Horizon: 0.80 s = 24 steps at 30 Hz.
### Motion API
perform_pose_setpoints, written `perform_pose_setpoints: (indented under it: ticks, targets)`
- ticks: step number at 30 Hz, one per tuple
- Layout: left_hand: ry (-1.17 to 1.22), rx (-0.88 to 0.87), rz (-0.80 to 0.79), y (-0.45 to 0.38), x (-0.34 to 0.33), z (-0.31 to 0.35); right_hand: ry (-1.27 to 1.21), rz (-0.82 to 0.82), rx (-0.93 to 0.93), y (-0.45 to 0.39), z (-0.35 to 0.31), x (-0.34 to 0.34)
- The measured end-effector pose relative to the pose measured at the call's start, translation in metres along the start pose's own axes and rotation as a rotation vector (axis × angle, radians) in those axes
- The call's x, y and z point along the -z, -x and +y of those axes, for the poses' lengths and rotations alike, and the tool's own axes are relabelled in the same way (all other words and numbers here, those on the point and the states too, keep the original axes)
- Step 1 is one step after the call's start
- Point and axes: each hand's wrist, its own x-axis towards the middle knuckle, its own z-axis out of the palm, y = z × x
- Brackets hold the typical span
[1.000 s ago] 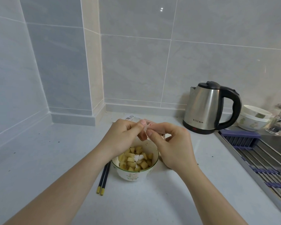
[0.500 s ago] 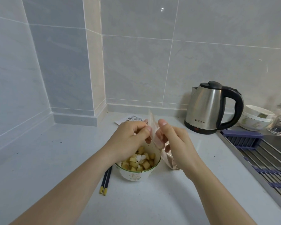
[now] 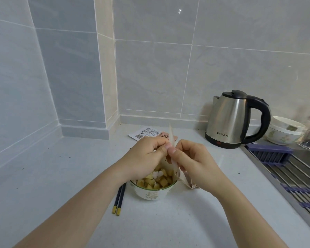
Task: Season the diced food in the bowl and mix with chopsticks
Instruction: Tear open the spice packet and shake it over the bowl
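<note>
Presently, the diced food [image 3: 155, 180] appears as small yellow-tan cubes with a patch of white granular seasoning [image 3: 157, 174] lying on top, toward the far side of the heap. It sits in a small white bowl [image 3: 151, 194] with a green rim line and a pale floral print, standing on the light countertop [image 3: 61, 176] near the centre of the scene. The bowl is filled close to its rim.

A pair of dark chopsticks [image 3: 120, 198] with yellow tips lies flat on the countertop, just left of the bowl, tips pointing toward the near edge.

Both hands are above the bowl. The left hand [image 3: 147, 156] and the right hand [image 3: 191, 161] each pinch a thin, pale seasoning packet [image 3: 172, 140] between thumb and forefinger, thumbs nearly touching. The packet stands roughly upright, one narrow end rising above the fingers, the lower part hanging down by the bowl's right rim. Both forearms extend from the near edge.

On the far countertop lies a printed package [image 3: 145, 134], partly hidden by the left hand. A steel electric kettle [image 3: 229, 119] with a black handle stands far right. Beyond it, two stacked white bowls [image 3: 284, 130] sit beside a drying rack [image 3: 293, 172].
</note>
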Motion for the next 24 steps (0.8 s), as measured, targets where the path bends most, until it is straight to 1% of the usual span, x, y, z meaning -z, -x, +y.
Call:
perform_pose_setpoints:
  ticks: [3,8,11,15,16,19,24]
  targets:
    - [-0.002,0.002,-0.01,0.001,0.0,0.0,0.035,-0.006,-0.005,-0.003,0.007,0.004]
    - [-0.044,-0.02,-0.003,0.0,0.0,-0.002,0.144,0.047,0.017,-0.005,0.013,0.005]
    - [-0.055,-0.024,-0.007,0.0,0.001,-0.003,0.125,0.032,-0.022,-0.004,0.011,0.006]
    - [-0.058,-0.052,0.024,0.0,0.004,-0.002,0.022,0.037,-0.062,-0.005,0.006,0.007]
    - [-0.058,-0.05,0.033,0.0,0.005,-0.001,0.033,0.049,-0.055,-0.005,0.006,0.007]
    - [-0.063,-0.045,0.051,0.0,0.005,-0.001,0.188,0.074,-0.003,-0.005,0.011,0.009]
    - [-0.09,-0.053,0.064,0.001,0.006,0.001,0.267,0.11,0.009,-0.007,0.018,0.015]
